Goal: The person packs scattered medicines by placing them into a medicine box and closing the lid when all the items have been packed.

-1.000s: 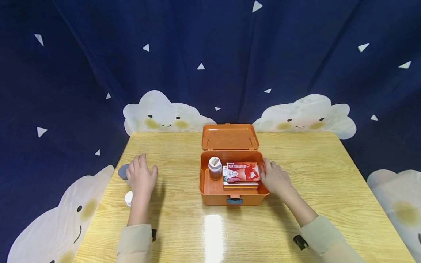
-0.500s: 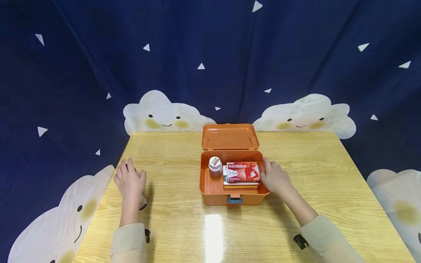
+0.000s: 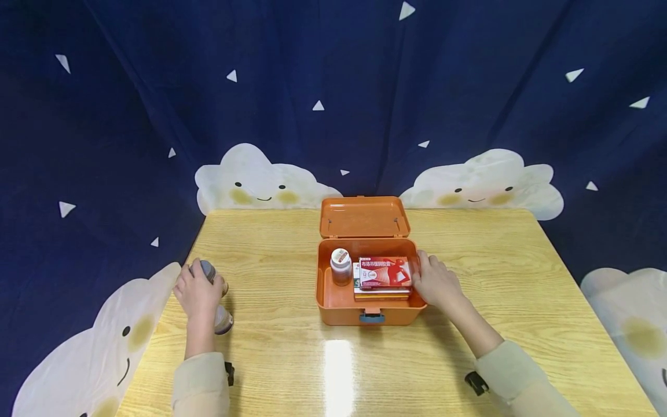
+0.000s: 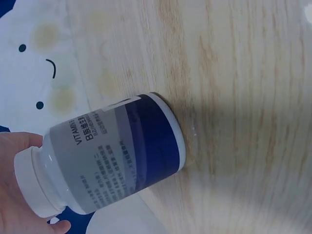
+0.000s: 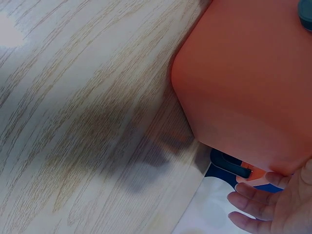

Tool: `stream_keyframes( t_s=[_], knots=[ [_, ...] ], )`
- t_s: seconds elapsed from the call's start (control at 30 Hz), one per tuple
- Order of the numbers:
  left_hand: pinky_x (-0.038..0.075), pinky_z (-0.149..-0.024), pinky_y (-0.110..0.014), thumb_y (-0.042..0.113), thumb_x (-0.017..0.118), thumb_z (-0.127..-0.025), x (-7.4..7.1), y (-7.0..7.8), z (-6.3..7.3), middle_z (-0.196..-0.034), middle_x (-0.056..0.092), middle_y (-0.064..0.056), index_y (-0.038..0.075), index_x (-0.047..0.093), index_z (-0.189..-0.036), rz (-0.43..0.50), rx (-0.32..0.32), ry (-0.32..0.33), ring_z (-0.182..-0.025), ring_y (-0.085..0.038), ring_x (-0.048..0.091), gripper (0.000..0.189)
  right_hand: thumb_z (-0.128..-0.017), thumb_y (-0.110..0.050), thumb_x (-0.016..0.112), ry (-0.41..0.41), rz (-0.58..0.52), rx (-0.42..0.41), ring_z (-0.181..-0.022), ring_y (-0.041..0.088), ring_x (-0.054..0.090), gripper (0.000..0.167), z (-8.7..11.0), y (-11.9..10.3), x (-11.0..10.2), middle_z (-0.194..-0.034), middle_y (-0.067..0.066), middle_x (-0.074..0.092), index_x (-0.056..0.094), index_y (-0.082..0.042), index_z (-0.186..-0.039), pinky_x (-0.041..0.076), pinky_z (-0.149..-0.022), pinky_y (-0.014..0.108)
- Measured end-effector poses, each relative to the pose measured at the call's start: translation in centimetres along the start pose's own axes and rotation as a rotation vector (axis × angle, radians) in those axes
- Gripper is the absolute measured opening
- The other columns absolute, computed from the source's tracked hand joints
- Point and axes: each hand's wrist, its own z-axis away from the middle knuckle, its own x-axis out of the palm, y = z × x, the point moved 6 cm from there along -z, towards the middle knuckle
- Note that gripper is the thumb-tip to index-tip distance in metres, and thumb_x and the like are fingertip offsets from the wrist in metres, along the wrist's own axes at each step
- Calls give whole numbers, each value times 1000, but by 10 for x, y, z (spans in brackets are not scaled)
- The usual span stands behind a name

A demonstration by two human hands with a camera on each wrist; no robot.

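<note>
At the table's left side my left hand (image 3: 198, 294) grips a grey-capped bottle (image 3: 208, 270), with the fingers on its far side and the thumb on the near right. Close by its wrist stands a second pill bottle (image 3: 223, 320), white with a blue band. That vitamin bottle (image 4: 114, 151) fills much of the left wrist view and hides most of the hand behind it. My right hand (image 3: 438, 282) holds the right rim of an orange medicine box (image 3: 333, 315), whose lid is up. Its slightly bent fingers (image 5: 251, 197) show outside the wall in the right wrist view.
Inside the medicine box a white-capped bottle (image 3: 341, 267) stands at the left, beside a red ibuprofen carton (image 3: 385, 272) lying on other cartons. The raised lid (image 3: 365, 217) leans back. A dark curtain with clouds (image 3: 365, 104) hangs behind the wooden table (image 3: 281, 359).
My left hand moves left and slightly nearer, and its spread fingers now wrap round the grey-capped bottle. The right hand and the medicine box stay where they were.
</note>
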Motion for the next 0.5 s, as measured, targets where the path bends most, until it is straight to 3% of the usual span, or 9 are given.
stream_keyframes(
  t_s=[0.5],
  knots=[
    [22, -90, -59, 18, 49, -86, 2, -2, -6, -126, 29, -35, -4, 30, -134, 13, -16, 12, -114, -49, 27, 56, -88, -20, 45, -6, 1, 0, -96, 43, 51, 50, 0, 0, 1, -112, 28, 48, 32, 3, -131, 43, -71, 57]
  ],
)
